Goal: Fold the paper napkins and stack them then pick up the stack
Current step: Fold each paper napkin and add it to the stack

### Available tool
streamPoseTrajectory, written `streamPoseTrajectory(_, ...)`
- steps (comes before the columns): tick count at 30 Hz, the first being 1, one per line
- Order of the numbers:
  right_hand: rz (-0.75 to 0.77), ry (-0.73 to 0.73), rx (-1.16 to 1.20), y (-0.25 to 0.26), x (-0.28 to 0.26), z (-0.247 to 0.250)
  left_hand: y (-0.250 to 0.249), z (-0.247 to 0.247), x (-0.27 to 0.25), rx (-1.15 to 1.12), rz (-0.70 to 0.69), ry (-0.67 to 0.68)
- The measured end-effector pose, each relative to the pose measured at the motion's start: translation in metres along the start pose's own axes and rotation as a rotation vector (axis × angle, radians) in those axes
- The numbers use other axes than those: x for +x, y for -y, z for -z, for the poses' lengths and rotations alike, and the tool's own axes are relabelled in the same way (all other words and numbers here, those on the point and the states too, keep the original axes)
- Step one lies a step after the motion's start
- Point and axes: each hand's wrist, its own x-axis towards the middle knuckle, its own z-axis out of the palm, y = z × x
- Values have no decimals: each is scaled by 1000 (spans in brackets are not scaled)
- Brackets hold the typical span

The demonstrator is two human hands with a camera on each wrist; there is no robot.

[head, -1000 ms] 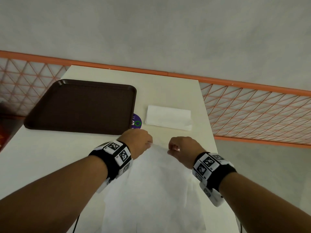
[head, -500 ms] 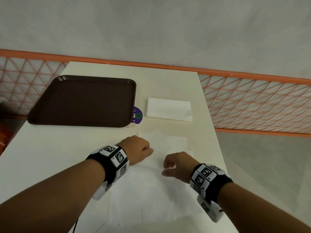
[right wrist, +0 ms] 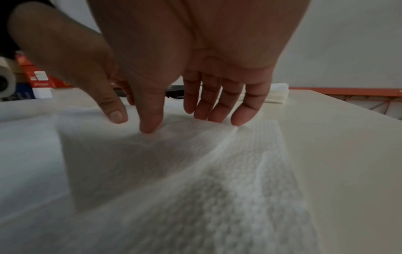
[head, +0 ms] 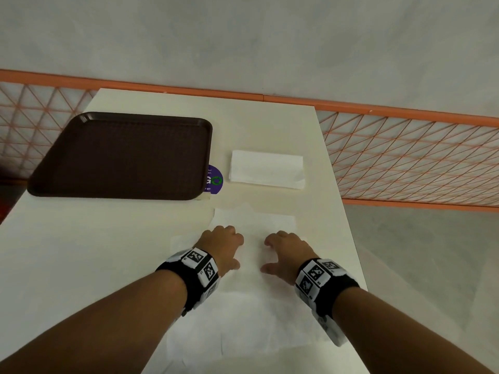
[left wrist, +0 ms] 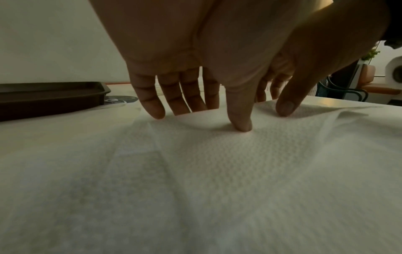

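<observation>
A large white paper napkin lies spread on the cream table, its far edge wrinkled. My left hand and right hand rest on its far half, side by side, palms down. In the left wrist view the fingertips press into the textured napkin. Straight fingertips touch the napkin in the right wrist view too. Neither hand grips anything. A folded white napkin lies farther back on the table, beyond both hands.
A dark brown tray sits at the back left, with a purple round sticker beside its right corner. An orange lattice railing runs behind and to the right of the table. The table's right edge is close to my right wrist.
Both hands carried the napkin's top edge down, let it go, and now lie flat on the sheet. The napkin went from lifted to spread on the table.
</observation>
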Motion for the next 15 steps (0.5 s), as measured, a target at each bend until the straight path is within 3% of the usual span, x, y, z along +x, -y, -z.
streamPoseTrajectory(9, 9, 95, -17, 4, 5, 7, -6, 5, 1, -13, 7, 2)
streamPoseTrajectory(15, 34, 82, 190, -6, -3, 23, 2, 19, -7, -340, 28, 38)
